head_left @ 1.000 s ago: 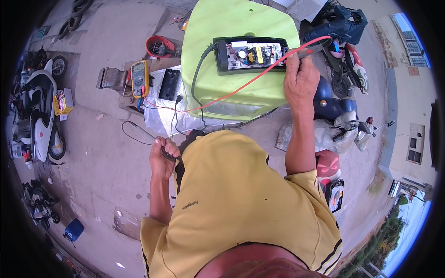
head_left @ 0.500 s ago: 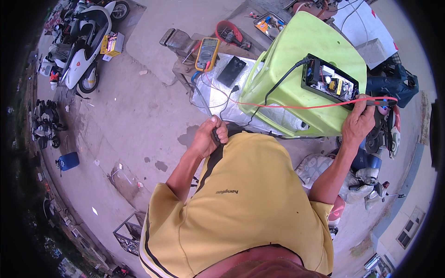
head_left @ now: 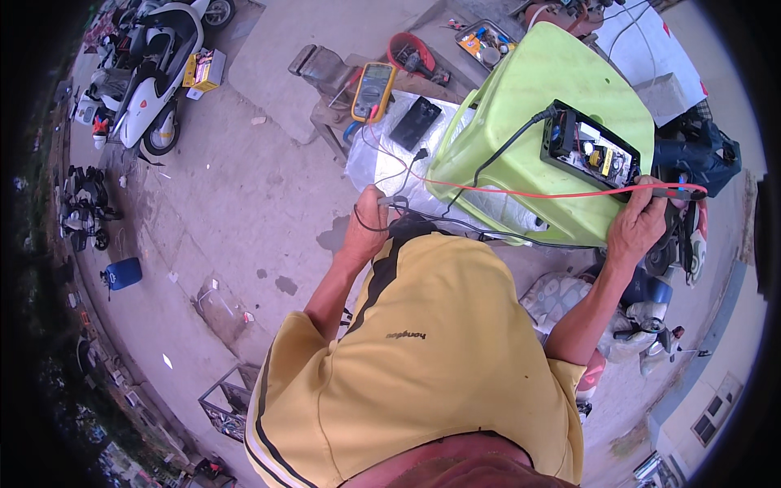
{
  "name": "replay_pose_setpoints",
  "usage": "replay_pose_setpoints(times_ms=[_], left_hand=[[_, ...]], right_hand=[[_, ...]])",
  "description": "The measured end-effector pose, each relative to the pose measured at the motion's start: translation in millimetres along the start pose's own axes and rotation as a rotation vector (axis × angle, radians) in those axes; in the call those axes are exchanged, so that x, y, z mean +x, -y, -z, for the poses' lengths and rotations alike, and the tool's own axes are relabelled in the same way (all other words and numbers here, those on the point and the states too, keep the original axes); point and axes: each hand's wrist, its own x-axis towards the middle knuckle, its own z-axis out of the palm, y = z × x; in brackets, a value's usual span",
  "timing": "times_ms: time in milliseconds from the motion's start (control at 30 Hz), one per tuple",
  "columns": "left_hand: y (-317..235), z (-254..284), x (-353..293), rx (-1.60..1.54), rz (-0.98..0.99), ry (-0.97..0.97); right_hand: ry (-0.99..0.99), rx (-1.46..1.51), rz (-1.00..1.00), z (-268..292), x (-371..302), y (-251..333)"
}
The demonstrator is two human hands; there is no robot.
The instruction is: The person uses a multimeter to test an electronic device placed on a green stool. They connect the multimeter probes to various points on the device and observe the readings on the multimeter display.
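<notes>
My right hand (head_left: 637,224) grips a test probe (head_left: 677,193) with a red lead (head_left: 521,193), at the near right end of an open black power supply case (head_left: 556,167). Circuit parts (head_left: 598,156) show inside the case. It lies on a lime-green plastic stool (head_left: 598,73), which is tipped over. My left hand (head_left: 366,224) is closed in front of my body around a slim dark probe-like handle (head_left: 394,201); a black cable loops beside it. Beyond it stands a yellow multimeter (head_left: 373,92), joined to the red lead. A flat black case (head_left: 416,123) rests beside the meter on silvery sheeting (head_left: 390,169).
A vise (head_left: 323,71) and a red bowl (head_left: 411,54) of tools are at the far side, with a tool tray (head_left: 486,44) behind the stool. A black power cord (head_left: 503,154) runs from the case. Scooters (head_left: 154,85) stand at left, a blue jug (head_left: 124,274) below them.
My left hand has turned and come up slightly; the long grey rod that pointed away from it no longer shows. My right hand stays by the case with the red-lead probe.
</notes>
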Motion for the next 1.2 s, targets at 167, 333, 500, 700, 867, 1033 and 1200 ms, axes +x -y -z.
replay_pose_setpoints(times_ms=[167, 333, 500, 700, 867, 1033, 1200], left_hand=[[-4, 4, 10, 0.082, -0.178, 0.018], [-10, 9, 24, 0.070, -0.182, 0.006], [-31, 19, 30, -0.380, 0.061, -0.133], [-112, 52, 57, -1.389, 0.294, -0.036], [-144, 71, 51, -1.874, 0.375, 0.303], [-159, 74, 33, -2.122, 0.386, 0.683], [-177, 71, 37, -2.084, 0.300, 1.138]], right_hand=[[0.009, -0.010, -0.010, -1, -2, -1], [-0.005, 0.029, -0.058, 0, -5, 2], [-0.024, -0.002, 0.012, -2, 4, 11], [-0.023, 0.026, -0.017, -1, 3, 8], [-0.032, 0.038, -0.013, -1, 2, 6], [-0.025, 0.029, -0.014, -3, 2, 6], [-0.004, 0.053, -0.095, 3, -2, 4]])
